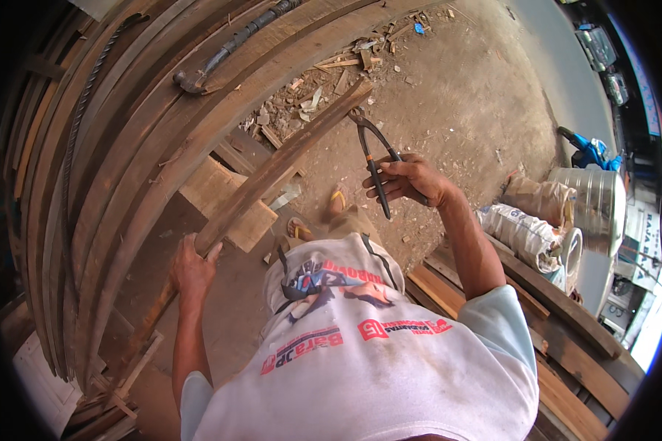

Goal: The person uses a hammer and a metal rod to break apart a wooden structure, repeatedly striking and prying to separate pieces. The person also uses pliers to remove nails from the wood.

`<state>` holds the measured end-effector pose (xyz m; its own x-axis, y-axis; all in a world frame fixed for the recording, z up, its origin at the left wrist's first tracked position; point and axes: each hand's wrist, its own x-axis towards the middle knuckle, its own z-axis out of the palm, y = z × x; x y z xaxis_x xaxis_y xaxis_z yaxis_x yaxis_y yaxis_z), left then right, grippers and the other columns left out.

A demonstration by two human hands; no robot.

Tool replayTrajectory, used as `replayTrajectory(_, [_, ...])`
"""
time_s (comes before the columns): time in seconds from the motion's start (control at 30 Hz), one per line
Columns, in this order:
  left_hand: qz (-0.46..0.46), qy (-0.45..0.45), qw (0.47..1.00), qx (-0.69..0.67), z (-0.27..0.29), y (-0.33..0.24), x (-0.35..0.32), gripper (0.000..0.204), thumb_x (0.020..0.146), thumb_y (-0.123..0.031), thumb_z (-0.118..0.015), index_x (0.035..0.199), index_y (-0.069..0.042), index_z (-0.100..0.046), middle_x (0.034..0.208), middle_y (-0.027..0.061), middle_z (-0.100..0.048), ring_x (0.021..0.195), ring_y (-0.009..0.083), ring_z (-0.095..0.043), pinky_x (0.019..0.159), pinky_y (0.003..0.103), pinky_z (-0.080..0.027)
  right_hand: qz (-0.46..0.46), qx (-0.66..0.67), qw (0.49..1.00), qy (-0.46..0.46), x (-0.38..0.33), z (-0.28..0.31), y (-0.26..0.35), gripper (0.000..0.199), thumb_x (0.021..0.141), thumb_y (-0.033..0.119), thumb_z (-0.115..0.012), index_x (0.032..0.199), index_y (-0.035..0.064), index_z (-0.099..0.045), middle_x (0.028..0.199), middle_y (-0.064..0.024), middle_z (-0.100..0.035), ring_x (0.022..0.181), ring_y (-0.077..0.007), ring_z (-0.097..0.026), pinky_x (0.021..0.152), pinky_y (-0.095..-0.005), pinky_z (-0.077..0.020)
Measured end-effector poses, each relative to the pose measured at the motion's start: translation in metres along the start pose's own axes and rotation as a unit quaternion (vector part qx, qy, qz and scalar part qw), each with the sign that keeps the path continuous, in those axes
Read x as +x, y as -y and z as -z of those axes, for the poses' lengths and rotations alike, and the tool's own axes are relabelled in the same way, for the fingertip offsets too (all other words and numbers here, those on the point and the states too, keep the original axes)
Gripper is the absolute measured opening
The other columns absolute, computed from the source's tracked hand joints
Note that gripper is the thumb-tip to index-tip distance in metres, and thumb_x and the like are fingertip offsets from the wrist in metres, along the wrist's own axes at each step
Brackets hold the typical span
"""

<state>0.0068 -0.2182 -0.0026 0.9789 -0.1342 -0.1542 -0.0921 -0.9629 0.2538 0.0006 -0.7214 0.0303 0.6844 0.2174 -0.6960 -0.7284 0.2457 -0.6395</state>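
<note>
My left hand (193, 266) grips a long, narrow brown wooden plank (272, 173) near its lower part, and the plank slants up and away to the right. In my right hand (408, 178) is a pair of black pincers (371, 151), held by the handles. The pincer jaws touch the plank close to its far end. My white printed shirt fills the lower middle of the view, and my sandalled feet show on the dirt ground below the plank.
A stack of long dark planks (125, 147) lies on the left with a claw hammer (198, 77) and a twisted steel bar (81, 110) on top. Wood scraps (331, 73) litter the dirt. More planks (566, 331), filled sacks (526, 231) and a metal drum (599, 198) stand at right.
</note>
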Motion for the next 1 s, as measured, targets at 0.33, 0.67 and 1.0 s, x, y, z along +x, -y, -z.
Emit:
replayTrajectory(0.33, [-0.003, -0.004, 0.999, 0.043, -0.004, 0.002, 0.005, 0.064, 0.082, -0.055, -0.081, 0.117, -0.004, -0.064, 0.109, 0.0201, -0.070, 0.101, 0.0443, -0.068, 0.085, 0.054, -0.053, -0.074, 0.092, 0.990, 0.072, 0.013, 0.029, -0.007, 0.034, 0.109, 0.030, -0.053, 0.112, -0.0023, -0.063, 0.085, -0.0093, -0.064, 0.070, -0.0218, -0.065, 0.064, -0.0374, -0.0559])
replayTrajectory(0.67, [0.056, 0.033, 0.997, 0.034, 0.005, -0.013, 0.006, 0.070, 0.080, -0.062, -0.080, 0.114, -0.003, -0.064, 0.108, 0.0203, -0.070, 0.102, 0.0461, -0.068, 0.081, 0.057, -0.053, 0.038, 0.101, 0.993, -0.056, 0.032, -0.042, -0.058, 0.034, 0.108, 0.038, -0.056, 0.100, 0.0052, -0.059, 0.080, -0.0028, -0.054, 0.065, -0.0158, -0.051, 0.059, -0.0341, -0.0464])
replayTrajectory(1.0, [0.077, 0.093, 0.993, -0.006, 0.021, -0.015, 0.020, 0.078, 0.079, -0.062, -0.081, 0.124, 0.000, -0.065, 0.113, 0.0267, -0.071, 0.107, 0.0472, -0.067, 0.088, 0.055, -0.054, 0.203, 0.344, 0.906, -0.141, 0.108, -0.162, -0.084, 0.030, 0.106, 0.030, -0.059, 0.109, -0.0002, -0.058, 0.087, -0.0073, -0.060, 0.074, -0.0220, -0.060, 0.069, -0.0404, -0.0539])
